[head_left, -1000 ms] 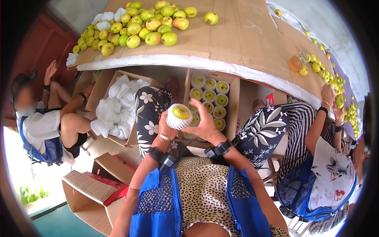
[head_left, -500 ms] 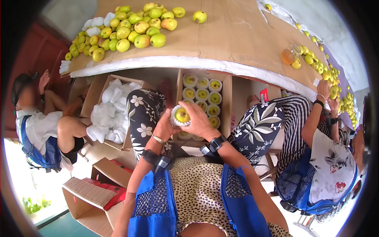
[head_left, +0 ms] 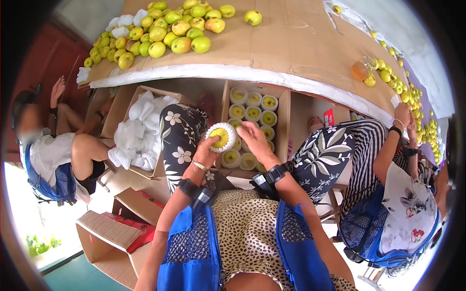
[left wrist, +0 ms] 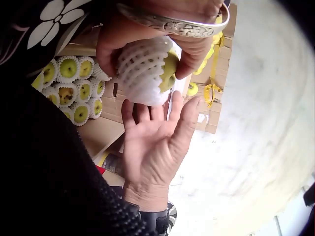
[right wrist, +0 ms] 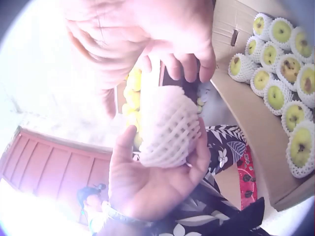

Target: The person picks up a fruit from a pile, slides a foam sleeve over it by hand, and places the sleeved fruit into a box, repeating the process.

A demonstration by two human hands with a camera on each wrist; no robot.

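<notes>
A green-yellow apple [head_left: 221, 138] in a white foam net [right wrist: 170, 125] is held between the thumb and fingers of my left hand [head_left: 206, 154], above my lap. The bare end of the fruit faces up in the head view. Close at its right is my right hand [head_left: 256, 141], fingers loosely extended and holding nothing. In the left wrist view the right palm [left wrist: 152, 142] is turned toward the fruit, fingertips right at the net. Just beyond both hands stands a cardboard box [head_left: 285, 109] with rows of netted apples [head_left: 253, 114].
Left of my knee is a box [head_left: 113, 114] of loose foam nets [head_left: 130, 138]. A cardboard-covered table [head_left: 291, 46] runs across the front, bearing piled bare apples [head_left: 170, 36] and a jar [head_left: 360, 71]. People [head_left: 48, 155] sit on both sides. An opened carton [head_left: 104, 233] lies lower left.
Both hands were around the netted apple before. My right hand has let go and moved slightly right, while the left keeps hold of the fruit.
</notes>
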